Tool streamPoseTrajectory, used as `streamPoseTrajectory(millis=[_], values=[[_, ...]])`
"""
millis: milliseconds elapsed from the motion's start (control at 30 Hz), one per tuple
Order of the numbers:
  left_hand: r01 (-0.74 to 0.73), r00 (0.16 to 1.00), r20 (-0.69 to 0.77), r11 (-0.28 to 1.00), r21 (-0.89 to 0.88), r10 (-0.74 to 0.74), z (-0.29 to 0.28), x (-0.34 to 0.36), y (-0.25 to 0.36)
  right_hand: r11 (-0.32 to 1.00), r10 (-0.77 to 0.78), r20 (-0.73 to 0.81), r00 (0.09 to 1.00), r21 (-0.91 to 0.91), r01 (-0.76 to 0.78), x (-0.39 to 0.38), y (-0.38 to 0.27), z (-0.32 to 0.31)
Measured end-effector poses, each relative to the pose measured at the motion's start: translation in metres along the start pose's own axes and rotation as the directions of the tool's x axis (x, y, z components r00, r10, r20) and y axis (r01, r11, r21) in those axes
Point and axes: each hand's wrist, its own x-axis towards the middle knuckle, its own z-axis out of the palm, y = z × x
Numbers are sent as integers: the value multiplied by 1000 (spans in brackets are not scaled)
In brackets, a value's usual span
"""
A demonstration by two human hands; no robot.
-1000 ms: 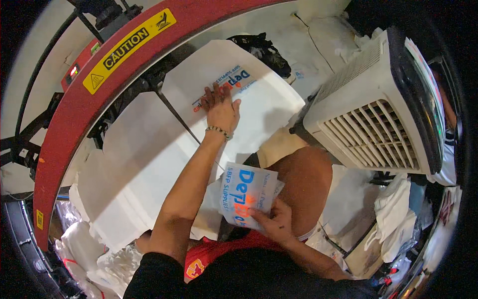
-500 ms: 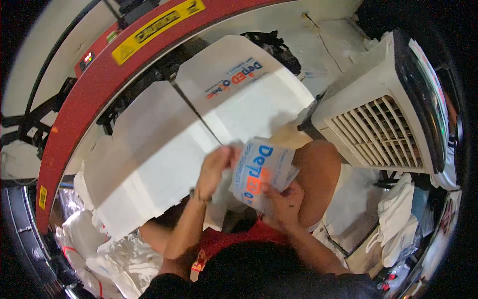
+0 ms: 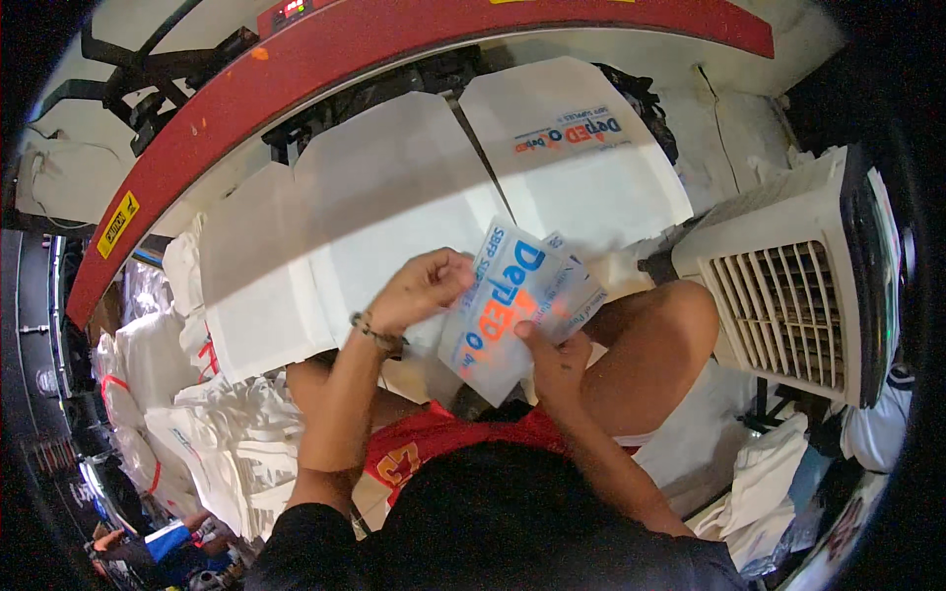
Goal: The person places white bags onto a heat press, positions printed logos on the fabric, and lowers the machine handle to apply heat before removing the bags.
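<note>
My right hand (image 3: 558, 366) grips a few translucent film sheets (image 3: 498, 310) printed in blue and orange, its thumb on top. They are fanned, with one sheet (image 3: 570, 294) showing behind the front one at the right. My left hand (image 3: 424, 291) is closed, fingers curled and pinched together at the left edge of the front sheet; whether anything is between the fingertips is hidden. Beyond my hands lie flat white pieces, one plain (image 3: 384, 187) and one (image 3: 581, 177) bearing a small blue and orange print.
A red curved machine arm (image 3: 325, 79) spans the far side. A white air cooler (image 3: 778, 305) stands at the right. White cloth bags (image 3: 232, 443) are heaped at the left, beside plastic-wrapped bundles (image 3: 128, 404); more white cloth (image 3: 759, 488) lies at the lower right.
The view has shifted, showing more of the left side. The sheets in my right hand are spread wider apart, with the rear one uncovered more. My left hand stays by their left edge.
</note>
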Motion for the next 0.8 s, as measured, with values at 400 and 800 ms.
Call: streamPoseTrajectory(millis=[400,800], values=[[-89,842,-365,770,632,397,-120,42,13,991,105,98,990,-92,-96,-2,10,2],[202,655,-374,325,924,657,-72,77,-44,994,-13,108,994,-103,24,-12,21,-1]])
